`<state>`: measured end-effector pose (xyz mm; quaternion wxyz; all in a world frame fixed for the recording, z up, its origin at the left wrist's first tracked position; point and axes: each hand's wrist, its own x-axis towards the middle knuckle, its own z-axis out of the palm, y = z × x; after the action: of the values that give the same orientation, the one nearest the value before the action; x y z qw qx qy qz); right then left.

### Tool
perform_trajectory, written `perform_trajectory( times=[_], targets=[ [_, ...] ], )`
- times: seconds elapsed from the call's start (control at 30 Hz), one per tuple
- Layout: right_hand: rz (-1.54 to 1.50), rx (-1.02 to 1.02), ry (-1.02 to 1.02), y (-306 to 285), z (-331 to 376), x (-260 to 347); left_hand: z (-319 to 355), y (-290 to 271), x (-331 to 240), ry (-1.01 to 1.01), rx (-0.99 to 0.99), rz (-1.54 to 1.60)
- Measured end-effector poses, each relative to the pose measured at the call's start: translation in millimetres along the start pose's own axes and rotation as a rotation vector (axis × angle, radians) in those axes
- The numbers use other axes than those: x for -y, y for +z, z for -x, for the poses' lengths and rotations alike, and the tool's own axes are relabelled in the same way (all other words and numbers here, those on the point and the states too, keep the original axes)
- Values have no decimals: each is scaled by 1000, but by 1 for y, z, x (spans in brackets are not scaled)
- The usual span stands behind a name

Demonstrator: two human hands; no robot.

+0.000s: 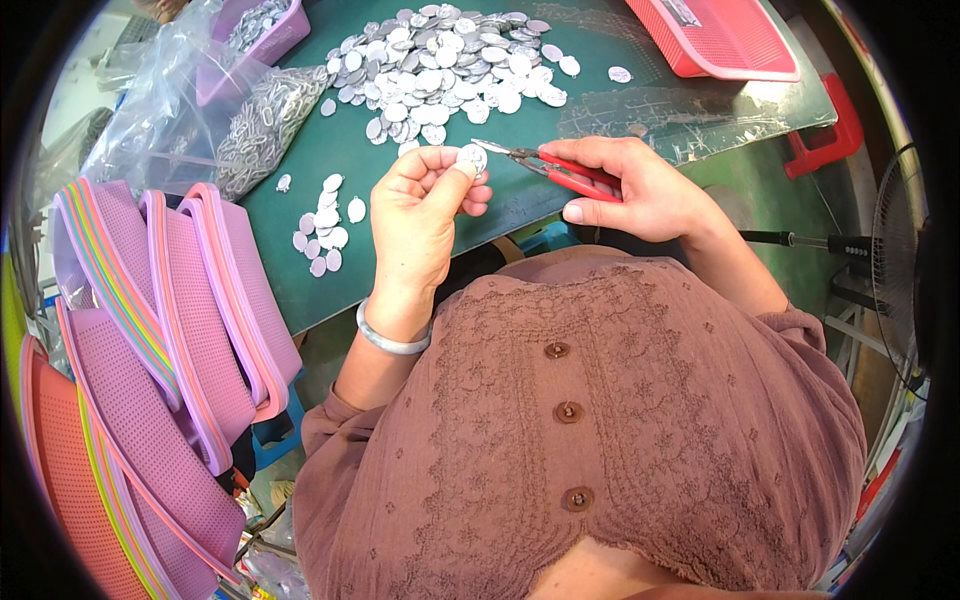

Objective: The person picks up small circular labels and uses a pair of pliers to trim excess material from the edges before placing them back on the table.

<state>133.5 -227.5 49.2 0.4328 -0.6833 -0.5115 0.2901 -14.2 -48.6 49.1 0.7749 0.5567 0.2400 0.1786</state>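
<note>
A silver disc (472, 158) is pinched between thumb and fingers of the left hand (425, 205), over the scratched green table (285, 265); the right hand (645, 190) is wrapped round red-handled pliers (585, 180), their tips beside the disc, contact hard to tell; the disc's markings are too small to read; a label (681, 12) in the pink basket (735, 75), cut off above, is likewise illegible; beyond lie a heap of discs (450, 70) and a bag of metal links (262, 135); stacked baskets (210, 330) stand left, a fan (893, 245) right, partly lost in the dark rim.
</note>
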Motion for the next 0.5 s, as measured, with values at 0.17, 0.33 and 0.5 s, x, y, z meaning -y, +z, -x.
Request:
perform_trajectory(
  times=[0.17,0.33,0.5],
  targets=[
    [-14,30,36,-2,-1,5,0,0,1,1,1,-12],
    [10,4,-16,1,0,-3,0,-1,2,-6,14,0],
    [-99,61,56,-1,0,0,1,0,2,-4,18,-6]
  ],
)
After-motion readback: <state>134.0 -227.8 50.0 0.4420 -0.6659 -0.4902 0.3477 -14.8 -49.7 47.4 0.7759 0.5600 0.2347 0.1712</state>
